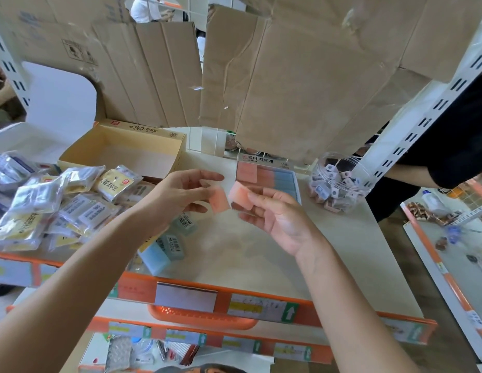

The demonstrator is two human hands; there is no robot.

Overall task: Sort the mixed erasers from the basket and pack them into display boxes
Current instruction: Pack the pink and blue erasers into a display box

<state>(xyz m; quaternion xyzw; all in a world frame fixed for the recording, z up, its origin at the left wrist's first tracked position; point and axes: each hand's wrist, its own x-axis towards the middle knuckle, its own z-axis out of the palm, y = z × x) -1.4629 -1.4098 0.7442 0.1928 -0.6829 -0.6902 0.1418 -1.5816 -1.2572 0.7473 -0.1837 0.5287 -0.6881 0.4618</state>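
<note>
Head view gives me both hands raised over the shelf (261, 251), just in front of the display box (297, 184). The left hand (177, 192) pinches a pink eraser (219, 201) between thumb and fingertips. The right hand (274, 214) grips a second pink eraser (241, 196) the same way, with its fingers curled under it. The two pieces hang close together in the air, but blur keeps me from saying whether they touch.

I judge the job to be partway through. The display box already holds pink pieces at its left and blue ones across the rest, so it looks close to full. The yellow box (142, 129) behind the left hand is bare inside, with nothing packed yet. A big pile of wrapped erasers (59, 205) lies at the left of the shelf, unsorted as far as I can see. A few blue erasers (156, 255) lie loose beside the left forearm. The orange basket (202, 317) sits on the level below, and its contents are hidden from me. A clear jar (334, 184) of small pieces stands just right of the display box.
</note>
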